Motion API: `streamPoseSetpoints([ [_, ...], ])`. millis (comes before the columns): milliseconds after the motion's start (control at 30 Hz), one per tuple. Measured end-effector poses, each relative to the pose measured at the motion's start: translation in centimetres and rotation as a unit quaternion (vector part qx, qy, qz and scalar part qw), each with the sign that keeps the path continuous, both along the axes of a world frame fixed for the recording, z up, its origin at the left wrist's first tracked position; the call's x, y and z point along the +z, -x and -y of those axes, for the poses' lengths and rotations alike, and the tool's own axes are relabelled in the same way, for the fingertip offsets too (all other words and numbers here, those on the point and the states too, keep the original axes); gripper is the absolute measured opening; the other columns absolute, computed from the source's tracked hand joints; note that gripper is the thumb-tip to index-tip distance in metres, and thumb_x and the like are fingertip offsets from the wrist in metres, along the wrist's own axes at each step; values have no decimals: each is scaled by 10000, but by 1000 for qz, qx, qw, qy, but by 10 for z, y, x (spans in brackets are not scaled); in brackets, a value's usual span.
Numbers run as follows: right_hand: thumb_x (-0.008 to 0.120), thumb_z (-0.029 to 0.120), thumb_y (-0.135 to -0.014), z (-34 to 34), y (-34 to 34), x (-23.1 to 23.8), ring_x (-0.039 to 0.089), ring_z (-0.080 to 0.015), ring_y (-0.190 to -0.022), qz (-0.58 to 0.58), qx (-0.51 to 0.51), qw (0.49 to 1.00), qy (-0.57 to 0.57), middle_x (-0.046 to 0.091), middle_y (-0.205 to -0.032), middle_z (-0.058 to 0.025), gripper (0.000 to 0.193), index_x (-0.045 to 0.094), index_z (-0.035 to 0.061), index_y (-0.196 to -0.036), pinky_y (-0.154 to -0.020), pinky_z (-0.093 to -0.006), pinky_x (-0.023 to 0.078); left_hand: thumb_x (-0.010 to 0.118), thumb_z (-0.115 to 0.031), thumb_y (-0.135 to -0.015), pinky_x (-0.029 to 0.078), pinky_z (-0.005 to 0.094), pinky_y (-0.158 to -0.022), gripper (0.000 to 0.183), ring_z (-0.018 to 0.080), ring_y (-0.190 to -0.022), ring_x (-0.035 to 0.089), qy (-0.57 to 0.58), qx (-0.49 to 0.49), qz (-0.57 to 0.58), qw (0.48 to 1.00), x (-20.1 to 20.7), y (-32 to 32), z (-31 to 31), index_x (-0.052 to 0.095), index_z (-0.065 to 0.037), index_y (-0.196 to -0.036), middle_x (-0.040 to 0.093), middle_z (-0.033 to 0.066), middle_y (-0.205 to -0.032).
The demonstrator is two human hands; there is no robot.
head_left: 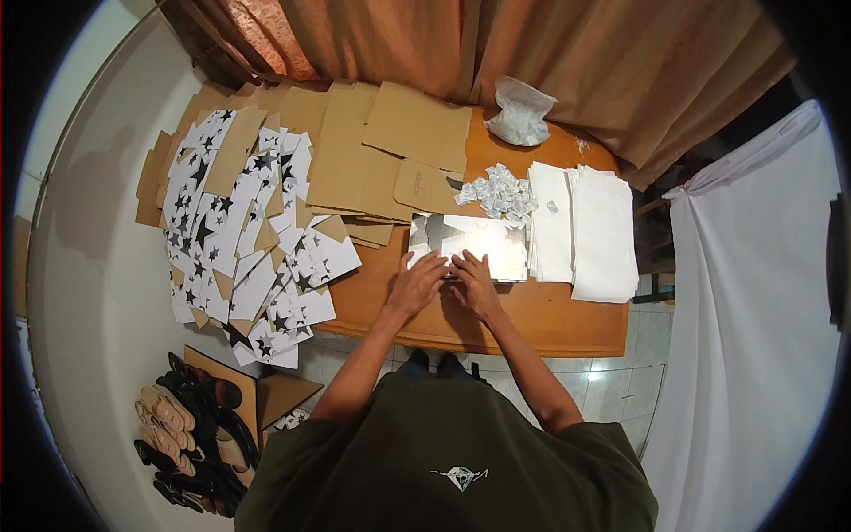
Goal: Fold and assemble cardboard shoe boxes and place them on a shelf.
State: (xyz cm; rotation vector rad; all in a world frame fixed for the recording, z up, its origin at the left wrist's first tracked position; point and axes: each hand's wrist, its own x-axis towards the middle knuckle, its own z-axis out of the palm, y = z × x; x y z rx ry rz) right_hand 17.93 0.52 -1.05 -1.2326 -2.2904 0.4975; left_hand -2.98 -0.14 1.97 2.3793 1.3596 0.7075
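Box [470, 241] lies beneath the left hand [418, 284] and right hand [477, 287], spread and unclenched, likely steadying its near edge, with packets [499, 192] reachable just beyond.

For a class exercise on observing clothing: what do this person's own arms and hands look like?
The left hand and right hand are ungloved, with no watch visible at either wrist. Both forearms are uncovered below loose, short dark green sleeves. The matching shirt bears a small white gem-shaped emblem.
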Motion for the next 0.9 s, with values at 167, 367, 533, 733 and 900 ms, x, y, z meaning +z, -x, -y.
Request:
streamPoseSetpoints([
  [167, 813, 147, -771, 6, -22, 3, 432, -337, -1400, -21, -67, 998, -1, 572, -1358, -85, 474, 657, 121, -1217, -1194, -637, 217, 742, -92, -852, 341, 539, -1116, 361, 275, -1285, 579, 13, 24, 55, 998, -16, -20, -2, 678, -105, -1207, 664, 111, -1269],
  [367, 787, 102, -796, 17, -30, 0, 503, -308, -1340, -23, -102, 993, -59, 631, -1262, -71, 355, 668, 119, -1130, -1166, -638, 272, 796, -133, -807, 306, 546, -1134, 380, 253, -1321, 545, 58, 33, -6, 998, 1, -34, -2, 687, -90, -1168, 660, 100, -1252],
  [533, 764, 87, -817, 15, -32, -9, 558, -308, -1286, -34, -98, 991, -86, 669, -1228, -72, 250, 706, 103, -1060, -1158, -630, 287, 790, -135, -817, 281, 595, -1135, 294, 248, -1353, 520, -11, 36, -12, 999, -12, -42, -3, 697, -105, -1095, 658, 71, -1276],
  [733, 769, 80, -809, 14, -33, -9, 611, -298, -1224, -33, -111, 988, -103, 700, -1192, -57, 206, 730, 99, -1011, -1115, -604, 341, 766, -141, -853, 276, 618, -1130, 249, 238, -1332, 555, 1, 46, -26, 999, -24, -50, -6, 693, -117, -1090, 667, 73, -1281],
  [900, 770, 80, -809, 10, -34, -7, 629, -276, -1201, -40, -106, 987, -111, 707, -1158, -61, 213, 722, 90, -1016, -1093, -561, 378, 751, -159, -868, 273, 627, -1126, 220, 236, -1299, 588, -19, 57, -16, 998, -30, -53, -4, 717, -124, -1082, 684, 77, -1266],
])
